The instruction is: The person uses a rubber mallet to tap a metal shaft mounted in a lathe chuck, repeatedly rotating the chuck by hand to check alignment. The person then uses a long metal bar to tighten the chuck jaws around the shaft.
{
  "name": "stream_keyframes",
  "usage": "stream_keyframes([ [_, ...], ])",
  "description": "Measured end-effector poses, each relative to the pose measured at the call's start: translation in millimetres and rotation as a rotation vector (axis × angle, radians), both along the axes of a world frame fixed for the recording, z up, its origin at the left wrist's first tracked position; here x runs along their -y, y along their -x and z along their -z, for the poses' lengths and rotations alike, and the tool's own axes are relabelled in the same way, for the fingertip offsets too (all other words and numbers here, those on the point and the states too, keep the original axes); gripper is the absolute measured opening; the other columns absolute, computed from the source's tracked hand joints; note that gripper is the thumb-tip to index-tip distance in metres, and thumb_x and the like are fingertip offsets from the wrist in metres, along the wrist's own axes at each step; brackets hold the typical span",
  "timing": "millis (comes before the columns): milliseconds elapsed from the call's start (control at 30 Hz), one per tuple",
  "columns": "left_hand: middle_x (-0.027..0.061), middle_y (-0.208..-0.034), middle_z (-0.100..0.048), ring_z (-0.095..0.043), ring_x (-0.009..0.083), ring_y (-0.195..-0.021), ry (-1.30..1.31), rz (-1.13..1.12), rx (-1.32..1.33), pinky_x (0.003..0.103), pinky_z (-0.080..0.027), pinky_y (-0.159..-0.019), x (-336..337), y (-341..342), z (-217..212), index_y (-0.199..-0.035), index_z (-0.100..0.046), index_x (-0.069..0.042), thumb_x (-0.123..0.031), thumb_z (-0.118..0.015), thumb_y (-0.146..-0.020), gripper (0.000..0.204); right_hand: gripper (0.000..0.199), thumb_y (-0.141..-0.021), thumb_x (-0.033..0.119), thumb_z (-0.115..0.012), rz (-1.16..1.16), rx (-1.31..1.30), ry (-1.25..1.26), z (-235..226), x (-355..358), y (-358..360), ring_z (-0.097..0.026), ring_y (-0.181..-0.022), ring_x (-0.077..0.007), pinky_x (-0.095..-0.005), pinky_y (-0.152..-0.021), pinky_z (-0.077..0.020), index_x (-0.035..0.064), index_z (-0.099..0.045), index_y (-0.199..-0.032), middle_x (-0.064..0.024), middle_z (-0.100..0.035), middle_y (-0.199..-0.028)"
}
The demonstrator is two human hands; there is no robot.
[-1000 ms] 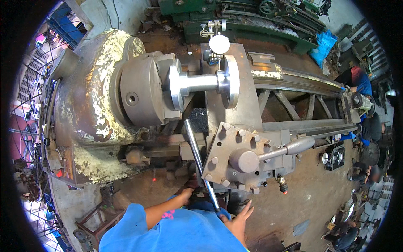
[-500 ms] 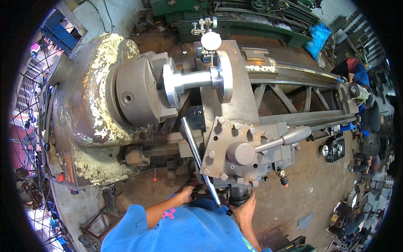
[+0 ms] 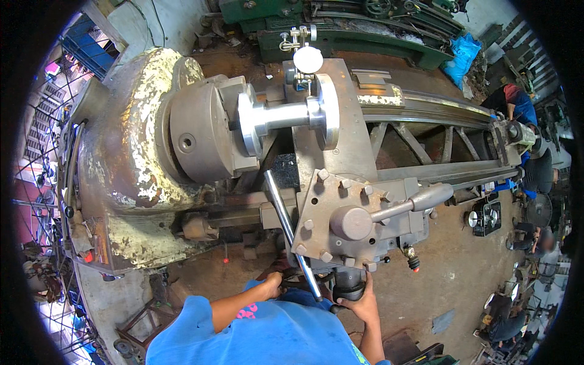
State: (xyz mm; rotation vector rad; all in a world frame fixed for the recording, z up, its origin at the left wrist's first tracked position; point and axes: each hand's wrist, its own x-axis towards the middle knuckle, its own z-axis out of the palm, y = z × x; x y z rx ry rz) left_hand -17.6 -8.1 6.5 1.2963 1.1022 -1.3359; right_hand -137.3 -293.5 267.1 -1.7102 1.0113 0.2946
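Note:
I stand at a large lathe. My left hand (image 3: 272,286) is closed round a dark crank handle (image 3: 298,283) low at the front of the carriage, its fingers partly hidden. My right hand (image 3: 365,299) grips the dark round dial collar (image 3: 348,281) below the tool post, thumb on the near side. Above both is the square tool post (image 3: 334,213) with several bolts and a clamping lever (image 3: 413,204). A bright steel bar (image 3: 286,222) leans across its left edge. The chuck (image 3: 201,131) holds a shiny flanged shaft (image 3: 286,115). A dial gauge (image 3: 308,59) on a jointed stand is by its right flange.
The worn cream headstock (image 3: 137,140) fills the left. Bed rails (image 3: 435,164) run off to the right. A green machine (image 3: 353,45) and a blue plastic bag (image 3: 463,58) are at the back. People work at the far right, near a black crate (image 3: 485,216).
My right hand has shifted slightly right round the dial collar, its forearm swinging right. My left hand keeps its hold. The whole view has moved a touch.

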Motion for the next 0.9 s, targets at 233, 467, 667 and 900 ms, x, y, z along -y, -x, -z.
stream_keyframes([
  [233, 0.0022, -0.079, -0.064, -0.055, 0.0171, -0.06, -0.014, 0.011, 0.048, 0.031, -0.033, -0.042, 4, -4, -11, -0.101, -0.066, -0.022, -0.041, -0.044, -0.104, 0.03, 0.134, -0.053, 0.02, -0.095, -0.079, 0.12, -0.087, 40, 19, 25, -0.057, -0.128, -0.037, -0.0422, -0.108, -0.045, -0.0004, -0.017, -0.159, -0.0288, -0.056, -0.138],
  [467, 0.0088, -0.088, -0.063, -0.057, 0.0226, -0.068, 0.031, 0.018, 0.002, 0.035, -0.039, -0.045, 13, -20, -54, -0.109, -0.063, -0.017, -0.031, -0.04, -0.105, 0.027, 0.136, -0.053, 0.029, -0.096, -0.1, -0.015, -0.069, 5, 10, -2, -0.063, -0.119, -0.0423, -0.0462, -0.102, -0.0493, 0.0071, -0.016, -0.161, -0.0303, -0.055, -0.138],
  [667, 0.0098, -0.089, -0.066, -0.057, 0.025, -0.061, 0.007, -0.042, 0.061, 0.034, -0.043, -0.047, 18, -8, -48, -0.105, -0.064, -0.013, -0.028, -0.04, -0.105, 0.028, 0.139, -0.055, 0.036, -0.096, -0.158, -0.481, 0.518, -39, -50, -32, -0.065, -0.109, -0.0473, -0.052, -0.094, -0.0528, 0.0133, -0.01, -0.162, -0.0294, -0.058, -0.133],
  [900, 0.0091, -0.098, -0.071, -0.067, 0.0267, -0.08, 0.145, 0.116, 0.042, 0.04, -0.048, -0.05, -11, -6, 17, -0.113, -0.066, -0.011, -0.017, -0.04, -0.101, 0.03, 0.14, -0.054, 0.033, -0.097, -0.128, -0.252, 0.274, -16, -15, -7, -0.062, -0.119, -0.0465, -0.0495, -0.101, -0.0506, 0.0068, -0.01, -0.161, -0.0324, -0.055, -0.137],
])
